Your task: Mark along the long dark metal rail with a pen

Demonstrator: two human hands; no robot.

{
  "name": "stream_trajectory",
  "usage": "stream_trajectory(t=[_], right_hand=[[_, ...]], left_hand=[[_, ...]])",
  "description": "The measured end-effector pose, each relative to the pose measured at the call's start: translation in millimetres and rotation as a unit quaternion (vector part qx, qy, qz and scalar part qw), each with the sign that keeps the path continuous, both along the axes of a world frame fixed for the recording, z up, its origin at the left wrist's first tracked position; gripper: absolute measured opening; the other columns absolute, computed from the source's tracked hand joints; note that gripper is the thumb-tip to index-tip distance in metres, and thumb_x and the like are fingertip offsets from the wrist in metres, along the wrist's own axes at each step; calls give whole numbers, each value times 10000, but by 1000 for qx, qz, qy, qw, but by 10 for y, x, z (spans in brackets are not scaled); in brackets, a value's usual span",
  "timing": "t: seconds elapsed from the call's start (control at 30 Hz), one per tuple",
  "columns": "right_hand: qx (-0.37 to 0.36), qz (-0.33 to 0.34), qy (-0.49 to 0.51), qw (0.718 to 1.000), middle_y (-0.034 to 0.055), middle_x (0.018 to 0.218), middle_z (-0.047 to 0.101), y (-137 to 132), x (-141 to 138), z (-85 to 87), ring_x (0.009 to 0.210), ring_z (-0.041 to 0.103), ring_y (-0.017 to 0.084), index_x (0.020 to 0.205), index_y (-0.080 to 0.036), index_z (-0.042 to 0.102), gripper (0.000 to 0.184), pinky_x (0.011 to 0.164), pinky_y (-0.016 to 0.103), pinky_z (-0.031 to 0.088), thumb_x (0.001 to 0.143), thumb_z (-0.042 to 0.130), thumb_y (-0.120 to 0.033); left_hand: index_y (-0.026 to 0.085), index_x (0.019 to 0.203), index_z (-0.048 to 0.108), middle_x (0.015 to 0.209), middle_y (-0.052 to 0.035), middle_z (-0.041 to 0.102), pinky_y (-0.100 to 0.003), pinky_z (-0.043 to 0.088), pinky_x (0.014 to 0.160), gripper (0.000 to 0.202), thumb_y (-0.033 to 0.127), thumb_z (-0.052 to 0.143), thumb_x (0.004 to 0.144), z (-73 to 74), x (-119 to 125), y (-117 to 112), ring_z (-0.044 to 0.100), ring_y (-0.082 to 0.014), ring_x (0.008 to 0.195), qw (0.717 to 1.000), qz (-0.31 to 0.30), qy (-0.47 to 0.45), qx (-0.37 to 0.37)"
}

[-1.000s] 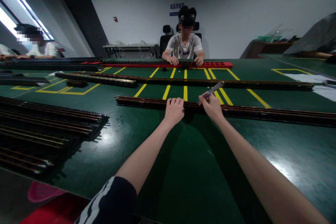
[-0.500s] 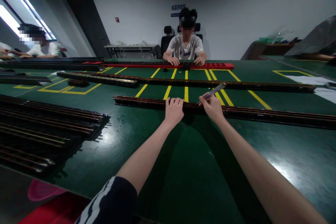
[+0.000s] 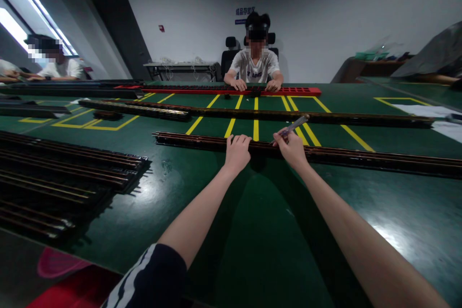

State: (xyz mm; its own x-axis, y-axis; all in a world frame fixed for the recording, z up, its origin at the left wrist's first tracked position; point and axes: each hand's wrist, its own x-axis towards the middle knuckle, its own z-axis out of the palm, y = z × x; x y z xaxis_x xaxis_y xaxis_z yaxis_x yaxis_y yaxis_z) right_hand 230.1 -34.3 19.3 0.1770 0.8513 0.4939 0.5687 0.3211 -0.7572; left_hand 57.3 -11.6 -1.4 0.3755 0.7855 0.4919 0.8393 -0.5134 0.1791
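Observation:
A long dark rail (image 3: pixel 361 158) with coppery strips lies across the green table (image 3: pixel 252 231) in front of me. My left hand (image 3: pixel 237 151) rests on its near edge, fingers curled over the rail. Just to the right, my right hand (image 3: pixel 292 148) is closed on a pen-like tool (image 3: pixel 293 126) with a clear shaft, its tip pointing down at the rail and its other end pointing up and away to the right.
A stack of similar rails (image 3: pixel 65 173) lies at the left. Another long rail (image 3: pixel 252 114) lies farther back, beyond it a red rail (image 3: pixel 296 90) under the hands of a person (image 3: pixel 255 65) seated opposite. Another person (image 3: pixel 54 67) sits far left. Yellow lines mark the table.
The view has shifted slightly; both hands stay on the rail in nearly the same place, the tool held at the same angle.

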Motion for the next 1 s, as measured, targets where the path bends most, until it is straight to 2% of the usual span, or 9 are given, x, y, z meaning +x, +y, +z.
stream_trajectory(t=[0.23, 0.53, 0.8, 1.0], right_hand=[[0, 4, -6, 1000, 56, 641, 622, 5, 0, -14, 544, 572, 184, 772, -182, 555, 425, 516, 313, 453, 817, 491, -600], [-1, 1, -5, 1000, 52, 622, 629, 7, 5, -25, 577, 601, 197, 763, -183, 551, 413, 571, 329, 475, 807, 509, -592], [-2, -5, 0, 1000, 50, 606, 625, 9, -1, -12, 573, 604, 200, 745, -187, 545, 389, 581, 332, 474, 806, 521, -571], [-13, 0, -2, 1000, 54, 625, 626, -6, -8, 1, 571, 598, 198, 756, -185, 541, 399, 562, 331, 475, 808, 513, -580]], left_hand=[[192, 1172, 580, 1192, -55, 632, -437, 268, 1106, 362, 177, 414, 850, 8, 8, -8, 533, -194, 1147, 1000, -19, -2, -11], [187, 1196, 559, 1194, -82, 621, -469, 301, 1077, 396, 369, 446, 864, -20, 12, 14, 520, -236, 1153, 999, -32, 24, -7], [194, 1157, 565, 1161, -65, 632, -449, 305, 1069, 339, 325, 447, 868, -68, 21, 35, 531, -225, 1122, 999, -18, 28, 18], [180, 1145, 567, 1169, -77, 631, -456, 323, 1063, 323, 303, 430, 880, -31, 46, 1, 535, -228, 1123, 999, -12, 39, 11]])
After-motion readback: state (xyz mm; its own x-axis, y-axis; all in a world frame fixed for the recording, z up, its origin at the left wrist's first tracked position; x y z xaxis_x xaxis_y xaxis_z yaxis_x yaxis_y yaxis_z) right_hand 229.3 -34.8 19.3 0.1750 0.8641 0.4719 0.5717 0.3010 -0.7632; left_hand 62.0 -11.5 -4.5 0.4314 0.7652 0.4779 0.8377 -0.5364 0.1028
